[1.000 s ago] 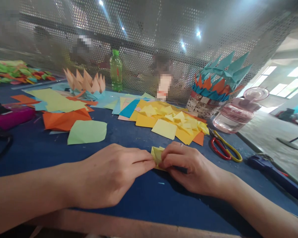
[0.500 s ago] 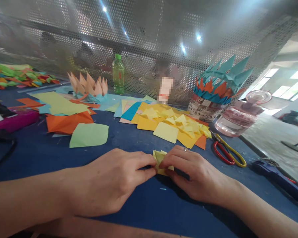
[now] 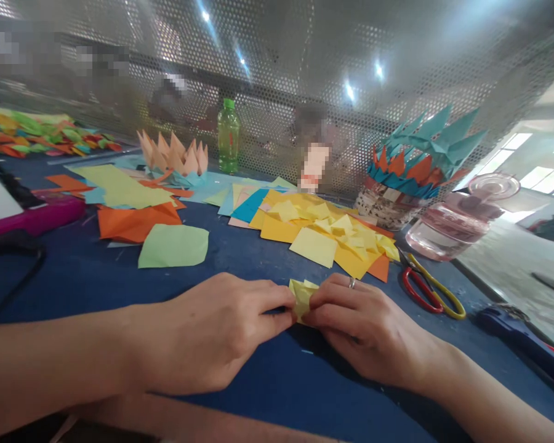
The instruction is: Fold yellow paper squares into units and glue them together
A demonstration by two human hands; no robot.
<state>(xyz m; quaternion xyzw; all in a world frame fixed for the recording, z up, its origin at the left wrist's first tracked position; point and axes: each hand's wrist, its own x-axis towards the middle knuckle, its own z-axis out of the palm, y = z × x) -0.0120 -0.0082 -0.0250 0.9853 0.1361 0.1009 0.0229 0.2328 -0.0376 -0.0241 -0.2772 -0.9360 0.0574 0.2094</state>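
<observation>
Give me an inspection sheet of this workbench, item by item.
Surface: dark blue tabletop, scuffed, with small paper scraps.
Job's things: small folded yellow paper.
Clutter: yellow paper squares, orange folded paper, pale green paper, red-and-yellow scissors, green plastic bottle, peach paper crown, teal-and-orange paper crown, pink-tinted jar.
Hands: left hand and right hand both pinch the paper; ring on the right.
Cables: black cord at far left.
Surroundings: perforated metal screen behind; windows to the right.
</observation>
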